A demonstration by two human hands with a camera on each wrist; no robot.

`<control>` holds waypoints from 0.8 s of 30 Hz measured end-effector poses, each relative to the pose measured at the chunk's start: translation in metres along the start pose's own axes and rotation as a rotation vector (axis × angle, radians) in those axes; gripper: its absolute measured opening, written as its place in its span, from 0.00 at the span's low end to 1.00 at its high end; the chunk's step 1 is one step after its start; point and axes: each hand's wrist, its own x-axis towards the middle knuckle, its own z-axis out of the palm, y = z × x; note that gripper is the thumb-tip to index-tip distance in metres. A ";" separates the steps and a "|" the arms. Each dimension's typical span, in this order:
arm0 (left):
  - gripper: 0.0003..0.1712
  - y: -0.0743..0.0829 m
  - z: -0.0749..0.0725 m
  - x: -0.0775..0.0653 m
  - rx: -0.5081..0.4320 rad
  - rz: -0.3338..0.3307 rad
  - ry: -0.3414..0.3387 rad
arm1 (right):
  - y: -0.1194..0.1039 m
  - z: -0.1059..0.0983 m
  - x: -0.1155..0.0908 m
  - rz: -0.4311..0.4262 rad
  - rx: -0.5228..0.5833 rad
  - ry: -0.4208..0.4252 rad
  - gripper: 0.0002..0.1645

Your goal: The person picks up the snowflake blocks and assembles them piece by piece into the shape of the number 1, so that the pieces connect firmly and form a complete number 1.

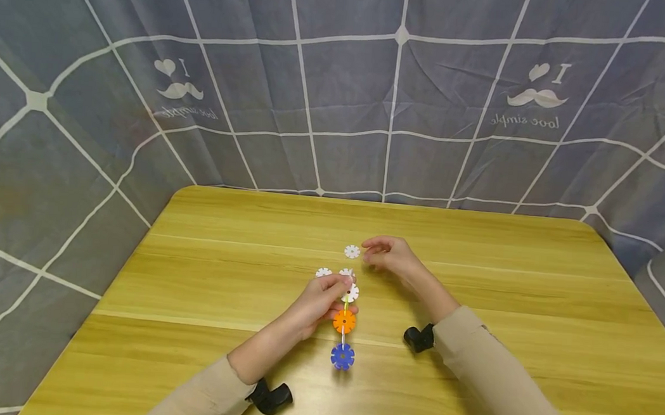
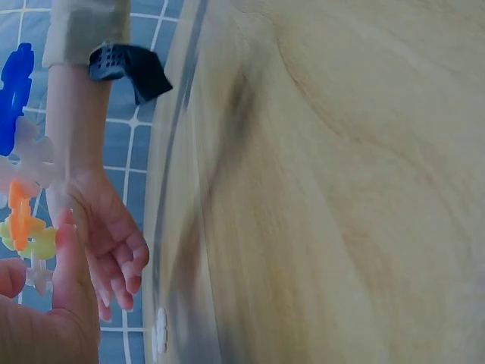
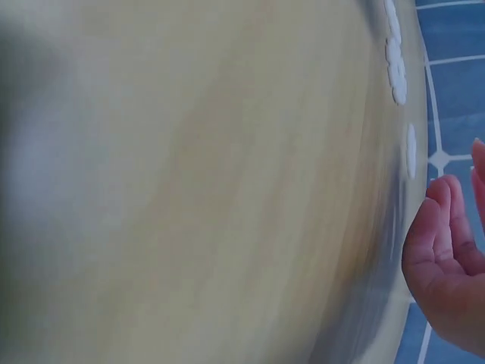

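Observation:
My left hand (image 1: 314, 303) pinches the upper end of a chain of notched plastic discs, held up over the table. A white disc (image 1: 353, 294) is at its fingertips. Below that come a yellow disc (image 1: 346, 302) seen edge-on, an orange disc (image 1: 339, 323), a white edge-on disc (image 1: 343, 336) and a blue disc (image 1: 337, 358) at the bottom. My right hand (image 1: 391, 257), fingers loosely bent and holding nothing, hovers just right of a loose white disc (image 1: 348, 251). In the right wrist view, its fingers (image 3: 422, 231) show at the right edge.
On the wooden table (image 1: 221, 251), more white discs lie behind the left hand, one white disc (image 1: 323, 272) to its left. Black straps (image 1: 270, 399) sit on both wrists. A grey checked curtain (image 1: 351, 94) hangs behind the table.

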 end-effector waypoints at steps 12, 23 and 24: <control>0.22 0.001 0.000 -0.001 0.030 -0.017 0.026 | -0.001 0.008 0.024 -0.023 -0.102 0.077 0.21; 0.22 0.000 -0.001 0.000 0.029 -0.036 0.036 | 0.004 0.020 0.032 -0.110 -0.347 0.121 0.19; 0.22 -0.001 -0.002 0.000 0.030 -0.034 0.040 | 0.004 0.020 0.033 -0.112 -0.363 0.119 0.19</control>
